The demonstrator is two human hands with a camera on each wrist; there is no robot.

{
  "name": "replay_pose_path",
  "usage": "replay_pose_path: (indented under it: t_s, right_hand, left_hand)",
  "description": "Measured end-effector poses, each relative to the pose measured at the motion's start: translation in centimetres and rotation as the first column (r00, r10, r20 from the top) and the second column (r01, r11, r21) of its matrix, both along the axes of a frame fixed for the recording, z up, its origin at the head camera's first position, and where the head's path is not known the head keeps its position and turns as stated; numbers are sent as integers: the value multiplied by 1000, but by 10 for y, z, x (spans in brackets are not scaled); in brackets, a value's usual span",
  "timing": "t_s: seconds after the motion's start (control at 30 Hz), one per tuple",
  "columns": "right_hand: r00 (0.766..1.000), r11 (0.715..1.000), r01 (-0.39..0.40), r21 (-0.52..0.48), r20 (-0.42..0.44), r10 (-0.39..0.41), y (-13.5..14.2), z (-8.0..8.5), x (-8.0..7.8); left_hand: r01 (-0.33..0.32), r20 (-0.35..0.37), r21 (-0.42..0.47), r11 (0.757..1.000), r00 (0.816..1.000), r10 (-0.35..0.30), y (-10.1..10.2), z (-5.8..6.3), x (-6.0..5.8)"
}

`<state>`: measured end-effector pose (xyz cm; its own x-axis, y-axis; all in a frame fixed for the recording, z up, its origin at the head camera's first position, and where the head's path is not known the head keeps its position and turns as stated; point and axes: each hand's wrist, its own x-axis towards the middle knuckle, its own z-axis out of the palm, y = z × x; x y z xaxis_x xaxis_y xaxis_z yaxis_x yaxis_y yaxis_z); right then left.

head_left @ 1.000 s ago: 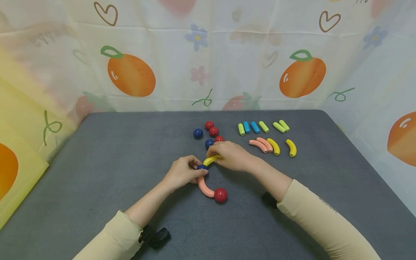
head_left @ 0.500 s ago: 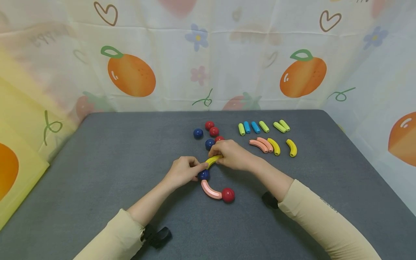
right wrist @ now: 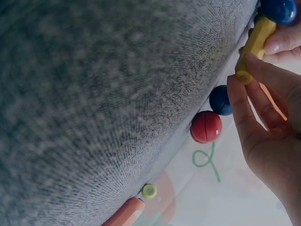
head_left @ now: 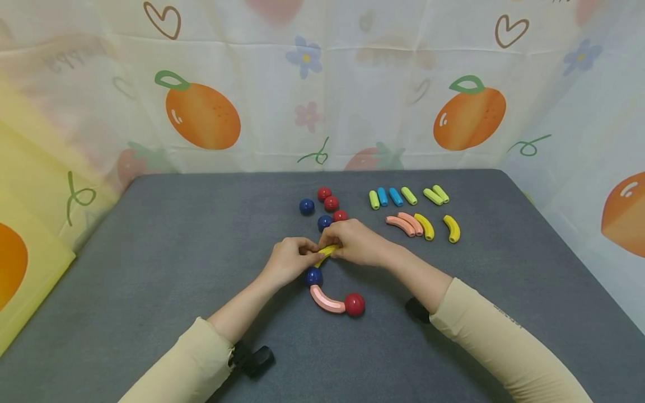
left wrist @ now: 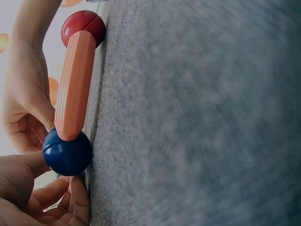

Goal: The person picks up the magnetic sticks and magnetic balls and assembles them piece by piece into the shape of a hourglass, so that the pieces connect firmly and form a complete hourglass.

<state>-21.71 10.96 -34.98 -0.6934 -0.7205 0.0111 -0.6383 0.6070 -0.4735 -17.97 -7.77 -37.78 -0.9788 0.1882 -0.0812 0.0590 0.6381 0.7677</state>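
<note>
Both hands hold a short, curved yellow rod (head_left: 326, 252) near the table's middle. My right hand (head_left: 359, 242) pinches its far end between thumb and fingers, as the right wrist view shows at the rod's hollow tip (right wrist: 244, 77). My left hand (head_left: 290, 260) grips the rod's near part, thumb on top, just above a blue ball (head_left: 314, 277). From that ball a curved pink rod (head_left: 326, 303) runs to a red ball (head_left: 355, 305), forming one joined chain. In the left wrist view, the ribbed pink rod (left wrist: 75, 87) meets the blue ball (left wrist: 68, 153) beside my left fingers.
Loose red balls (head_left: 331, 204) and blue balls (head_left: 307, 207) lie just beyond the hands. Further right are short straight green rods (head_left: 433, 197) and blue rods (head_left: 395, 197), with curved pink rods (head_left: 400, 226) and yellow rods (head_left: 452, 229) in front. A printed curtain (head_left: 353, 101) hangs behind the grey table (head_left: 151, 268).
My left hand has shifted from the blue ball up onto the yellow rod. The blue ball came slightly toward me, and the pink rod with the red ball swung right. My right hand barely moved.
</note>
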Motion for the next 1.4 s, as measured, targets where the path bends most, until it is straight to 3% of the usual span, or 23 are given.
replay_pose_path:
  t_s: [0.23, 0.63, 0.97, 1.4]
  right_hand:
    - [1000, 1000, 18, -7, 1, -18, 3, 1, -2]
    - [987, 987, 154, -53, -41, -157, 7, -1, -10]
    - [979, 978, 189, -92, -58, -195, 3, 1, -14]
    - [975, 982, 177, -71, -122, -185, -7, 1, -26]
  left_hand:
    - [-2, 57, 24, 1000, 998, 0, -4, -2, 1]
    - [-13, 167, 118, 993, 986, -7, -5, -1, 7]
    - [0, 100, 75, 997, 995, -8, -4, -2, 6]
    - [6, 125, 126, 992, 992, -22, -4, -1, 8]
